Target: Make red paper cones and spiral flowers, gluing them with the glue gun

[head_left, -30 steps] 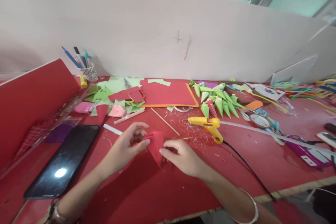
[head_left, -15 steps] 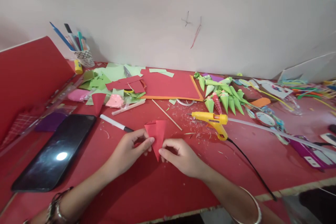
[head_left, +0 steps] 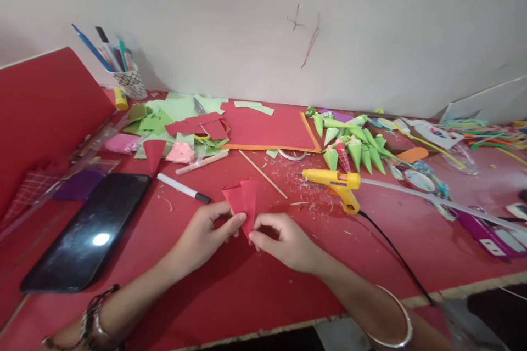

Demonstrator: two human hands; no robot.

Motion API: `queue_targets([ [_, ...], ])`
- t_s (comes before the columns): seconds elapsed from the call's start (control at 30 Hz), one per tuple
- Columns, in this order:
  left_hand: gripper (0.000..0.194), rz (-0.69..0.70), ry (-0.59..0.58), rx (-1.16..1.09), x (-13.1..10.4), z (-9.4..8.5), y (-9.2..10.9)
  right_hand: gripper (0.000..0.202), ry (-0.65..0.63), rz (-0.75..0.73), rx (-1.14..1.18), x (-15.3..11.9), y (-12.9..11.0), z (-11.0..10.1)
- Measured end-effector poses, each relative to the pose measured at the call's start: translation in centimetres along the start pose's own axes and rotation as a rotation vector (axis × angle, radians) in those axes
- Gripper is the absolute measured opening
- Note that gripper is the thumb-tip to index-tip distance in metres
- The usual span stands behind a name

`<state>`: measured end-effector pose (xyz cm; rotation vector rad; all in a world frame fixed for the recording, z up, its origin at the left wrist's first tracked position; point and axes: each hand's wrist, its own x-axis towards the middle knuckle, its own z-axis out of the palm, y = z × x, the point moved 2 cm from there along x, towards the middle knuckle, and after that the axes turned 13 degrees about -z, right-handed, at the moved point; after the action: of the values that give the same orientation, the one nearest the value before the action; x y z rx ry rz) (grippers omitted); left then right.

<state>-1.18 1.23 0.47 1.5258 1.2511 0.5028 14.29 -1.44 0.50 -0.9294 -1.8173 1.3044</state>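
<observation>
Between my hands is a red paper cone (head_left: 244,197), its point turned toward me and its wide end facing away. My left hand (head_left: 212,233) pinches its left side, thumb on top and fingers behind. My right hand (head_left: 282,241) pinches the narrow tip between thumb and fingers. Just beyond my left hand lies a white marker (head_left: 179,186) with a black cap. A thin wooden stick (head_left: 263,174) rests past the cone. Another red paper cone (head_left: 153,154) lies farther back on the left.
A yellow glue gun (head_left: 335,184) lies right of my hands, its black cord running to the front edge. Several green paper cones (head_left: 362,145) are heaped behind it. A black phone (head_left: 88,230) is on the left, near a pen cup (head_left: 130,83). Red sheets (head_left: 263,126) lie at the back.
The red paper cone has tilted slightly, its wide end leaning a little left. My right hand has slid to its tip. The whole view has shifted slightly.
</observation>
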Motion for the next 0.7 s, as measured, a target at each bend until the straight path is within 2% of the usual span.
queue_targets([
  [0.37,0.028,-0.004,0.007,-0.026,-0.03,-0.14,0.04,0.019,-0.007,-0.016,-0.027,0.03,-0.10,-0.05],
  [0.7,0.028,-0.030,-0.003,-0.067,-0.08,0.00,0.01,0.014,0.014,-0.036,-0.049,0.04,-0.01,-0.14],
])
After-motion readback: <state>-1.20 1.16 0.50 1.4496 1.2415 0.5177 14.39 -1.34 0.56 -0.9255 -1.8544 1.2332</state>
